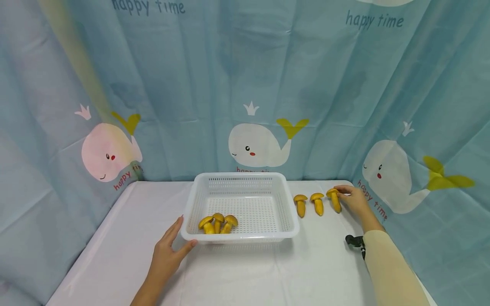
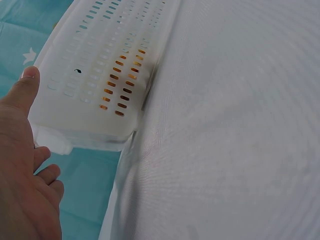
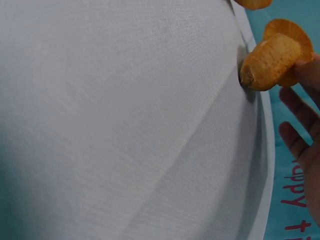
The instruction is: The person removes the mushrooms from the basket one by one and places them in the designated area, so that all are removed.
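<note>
A white perforated plastic basket (image 1: 249,235) stands on the table, with three toy mushrooms inside: a left one (image 1: 207,225), a middle one (image 1: 218,221) and a right one (image 1: 229,223). At its front left corner is my left hand (image 1: 166,250), thumb by the front rim and fingers spread along the left side; the left wrist view shows the thumb against the basket wall (image 2: 85,107). My right hand (image 1: 354,200) pinches a yellow-brown mushroom (image 3: 275,57) near its cap, at the far right of the table. Its stem points toward me.
Two more mushrooms, one (image 1: 301,206) beside the basket and another (image 1: 317,204), lie in a row with the pinched one. A small black object (image 1: 355,241) lies by the right sleeve (image 1: 390,267). Blue whale-print curtains (image 1: 191,140) border the white table (image 1: 245,276).
</note>
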`<action>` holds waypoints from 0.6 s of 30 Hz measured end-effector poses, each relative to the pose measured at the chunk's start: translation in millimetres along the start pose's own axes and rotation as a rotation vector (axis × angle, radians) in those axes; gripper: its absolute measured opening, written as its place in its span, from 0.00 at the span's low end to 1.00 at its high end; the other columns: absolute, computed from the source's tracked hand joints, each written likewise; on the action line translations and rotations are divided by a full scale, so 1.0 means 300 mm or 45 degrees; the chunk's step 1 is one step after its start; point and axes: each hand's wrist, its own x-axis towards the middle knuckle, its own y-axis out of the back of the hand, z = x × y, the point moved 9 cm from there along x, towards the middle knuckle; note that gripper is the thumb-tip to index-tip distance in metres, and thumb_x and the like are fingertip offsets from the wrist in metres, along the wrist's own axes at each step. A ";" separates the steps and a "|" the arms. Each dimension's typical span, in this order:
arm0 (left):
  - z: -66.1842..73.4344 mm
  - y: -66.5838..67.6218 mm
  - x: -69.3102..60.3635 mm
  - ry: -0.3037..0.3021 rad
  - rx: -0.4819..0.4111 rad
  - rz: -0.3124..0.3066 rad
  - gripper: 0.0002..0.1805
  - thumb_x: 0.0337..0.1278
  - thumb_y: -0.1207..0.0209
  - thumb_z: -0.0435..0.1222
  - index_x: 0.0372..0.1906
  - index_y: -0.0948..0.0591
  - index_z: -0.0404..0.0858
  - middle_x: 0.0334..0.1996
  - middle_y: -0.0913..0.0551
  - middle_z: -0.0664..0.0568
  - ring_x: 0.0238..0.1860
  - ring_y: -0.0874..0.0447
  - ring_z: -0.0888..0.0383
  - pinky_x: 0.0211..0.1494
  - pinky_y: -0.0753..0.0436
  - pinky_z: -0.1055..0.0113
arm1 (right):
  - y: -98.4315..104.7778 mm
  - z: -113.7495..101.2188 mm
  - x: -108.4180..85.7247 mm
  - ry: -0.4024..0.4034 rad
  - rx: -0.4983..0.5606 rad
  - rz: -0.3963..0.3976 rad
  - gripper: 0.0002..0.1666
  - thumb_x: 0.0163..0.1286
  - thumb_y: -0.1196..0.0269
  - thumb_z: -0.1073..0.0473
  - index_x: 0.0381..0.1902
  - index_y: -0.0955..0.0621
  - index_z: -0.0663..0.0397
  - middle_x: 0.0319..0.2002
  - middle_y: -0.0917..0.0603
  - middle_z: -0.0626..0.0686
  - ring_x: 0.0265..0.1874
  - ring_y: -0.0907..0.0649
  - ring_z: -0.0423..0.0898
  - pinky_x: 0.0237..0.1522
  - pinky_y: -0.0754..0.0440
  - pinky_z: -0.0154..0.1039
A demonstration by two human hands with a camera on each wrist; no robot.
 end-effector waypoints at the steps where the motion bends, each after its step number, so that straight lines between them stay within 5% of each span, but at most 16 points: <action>1: -0.002 -0.001 -0.001 0.005 -0.001 -0.002 0.51 0.51 0.23 0.48 0.79 0.35 0.46 0.75 0.31 0.46 0.74 0.32 0.39 0.67 0.25 0.42 | -0.003 0.006 0.002 -0.013 0.000 -0.009 0.20 0.79 0.40 0.56 0.62 0.19 0.60 0.58 0.16 0.65 0.59 0.22 0.63 0.61 0.22 0.62; 18: -0.001 0.001 0.001 -0.013 -0.009 0.002 0.50 0.52 0.24 0.49 0.78 0.34 0.43 0.75 0.31 0.46 0.74 0.32 0.40 0.67 0.25 0.42 | -0.036 0.032 0.018 -0.063 -0.051 -0.107 0.19 0.81 0.43 0.60 0.63 0.20 0.65 0.61 0.20 0.69 0.63 0.24 0.67 0.68 0.27 0.65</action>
